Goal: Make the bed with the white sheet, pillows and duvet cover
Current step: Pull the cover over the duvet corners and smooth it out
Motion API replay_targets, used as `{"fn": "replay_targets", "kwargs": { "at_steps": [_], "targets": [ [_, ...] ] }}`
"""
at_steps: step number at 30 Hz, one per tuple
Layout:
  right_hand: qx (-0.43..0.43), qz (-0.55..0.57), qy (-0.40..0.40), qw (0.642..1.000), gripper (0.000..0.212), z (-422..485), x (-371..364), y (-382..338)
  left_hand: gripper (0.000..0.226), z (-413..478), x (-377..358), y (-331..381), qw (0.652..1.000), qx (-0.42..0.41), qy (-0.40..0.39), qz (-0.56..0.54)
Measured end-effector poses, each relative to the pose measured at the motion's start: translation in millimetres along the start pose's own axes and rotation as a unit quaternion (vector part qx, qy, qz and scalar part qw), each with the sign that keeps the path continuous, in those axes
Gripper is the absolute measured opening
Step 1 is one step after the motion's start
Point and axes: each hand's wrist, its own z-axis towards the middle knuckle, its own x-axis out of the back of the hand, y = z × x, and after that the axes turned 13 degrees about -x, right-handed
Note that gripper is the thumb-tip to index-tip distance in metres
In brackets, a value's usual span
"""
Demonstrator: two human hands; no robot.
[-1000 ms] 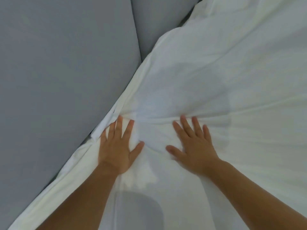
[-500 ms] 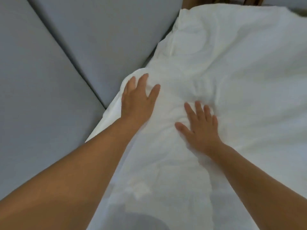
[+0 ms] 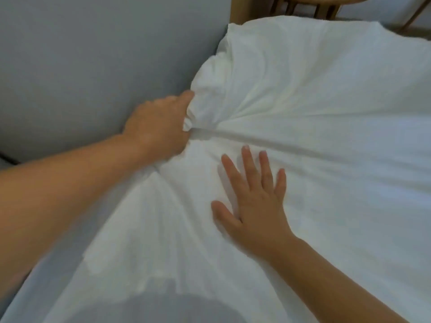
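At the bed's left edge, beside the grey padded wall [image 3: 93, 54], the left hand [image 3: 156, 127] clutches bunched white sheet [image 3: 326, 113]; the right hand [image 3: 254, 206] presses flat, fingers spread. Tucking step; next, likely push the bunch down the gap.

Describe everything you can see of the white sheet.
The white sheet is thin, soft-looking cloth, plain and unmarked, covering most of the right of the view and running down to the bottom edge. It is creased, with folds fanning out from a bunched spot at its left edge. The left hand grips that bunch beside the grey padded surface. The right hand lies flat on it, fingers spread. One long ridge runs rightward from the bunch. Its far corner bulges up near the wooden furniture.
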Motion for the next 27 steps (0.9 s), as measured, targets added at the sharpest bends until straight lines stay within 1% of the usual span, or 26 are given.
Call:
{"fn": "replay_targets", "kwargs": {
  "at_steps": [1,2,3,4,5,6,7,8,10,12,13,14,15,16,17,18,19,20,21,22,23,24,25,26,27],
  "targets": [
    [-0.019,-0.002,-0.006,1.0,0.073,8,-3,-8,0.044,8,-7,-6,0.999,0.027,-0.031,0.031],
    [-0.049,-0.019,-0.029,0.998,0.071,15,-10,-10,0.048,9,-24,-3,0.995,0.06,-0.069,0.044],
    [-0.072,-0.046,-0.058,0.995,0.069,18,-22,-7,0.053,6,-48,7,0.989,0.095,-0.109,0.044],
    [-0.084,-0.071,-0.075,0.991,0.068,19,-35,0,0.057,1,-73,18,0.982,0.134,-0.127,0.033],
    [-0.086,-0.084,-0.077,0.99,0.068,20,-46,7,0.062,-7,-94,24,0.975,0.182,-0.123,0.018],
    [-0.081,-0.085,-0.068,0.991,0.07,22,-55,12,0.069,-14,-110,23,0.969,0.23,-0.092,0.0],
    [-0.08,-0.078,-0.054,0.992,0.073,24,-60,14,0.077,-16,-119,18,0.964,0.259,-0.056,-0.023],
    [-0.08,-0.07,-0.044,0.993,0.074,24,-62,15,0.085,-14,-122,13,0.961,0.271,-0.036,-0.046],
    [-0.082,-0.057,-0.033,0.994,0.074,26,-61,12,0.091,-8,-117,9,0.956,0.283,-0.029,-0.07],
    [-0.083,-0.051,-0.038,0.995,0.074,25,-55,9,0.092,0,-103,18,0.949,0.301,-0.067,-0.068],
    [-0.087,-0.047,-0.043,0.994,0.074,24,-53,9,0.091,4,-95,25,0.95,0.294,-0.089,-0.053],
    [-0.087,-0.043,-0.045,0.994,0.075,23,-52,8,0.092,7,-87,31,0.957,0.275,-0.095,-0.022],
    [-0.087,-0.04,-0.042,0.995,0.075,22,-51,8,0.092,12,-79,38,0.969,0.234,-0.075,0.018],
    [-0.088,-0.036,-0.041,0.995,0.075,22,-51,7,0.092,19,-72,44,0.983,0.172,-0.028,0.056],
    [-0.09,-0.029,-0.039,0.995,0.075,23,-51,7,0.089,29,-69,50,0.992,0.098,0.036,0.064],
    [-0.093,-0.021,-0.037,0.995,0.075,23,-50,7,0.082,40,-69,55,0.995,0.02,0.088,0.039],
    [-0.095,-0.014,-0.035,0.995,0.075,24,-49,7,0.075,50,-71,56,0.994,-0.055,0.094,0.012],
    [-0.097,-0.011,-0.031,0.995,0.075,23,-49,7,0.069,58,-77,51,0.992,-0.111,0.056,0.007],
    [-0.1,-0.012,-0.024,0.995,0.075,23,-48,7,0.069,64,-88,38,0.993,-0.118,-0.009,0.01],
    [-0.102,-0.012,-0.012,0.995,0.074,22,-49,8,0.076,69,-99,18,0.993,-0.07,-0.09,-0.005],
    [-0.101,-0.015,0.0,0.995,0.073,22,-50,8,0.087,73,-107,-4,0.985,0.022,-0.163,-0.06],
    [-0.1,-0.023,0.009,0.995,0.072,23,-51,9,0.1,75,-113,-21,0.964,0.113,-0.206,-0.129],
    [-0.101,-0.031,0.017,0.994,0.071,23,-53,10,0.11,77,-122,-31,0.948,0.16,-0.213,-0.173],
    [-0.101,-0.038,0.021,0.994,0.07,24,-54,10,0.117,79,-129,-36,0.944,0.173,-0.21,-0.187],
    [-0.101,-0.044,0.023,0.994,0.07,25,-54,10,0.119,82,-134,-35,0.944,0.174,-0.204,-0.193]
  ]
}}
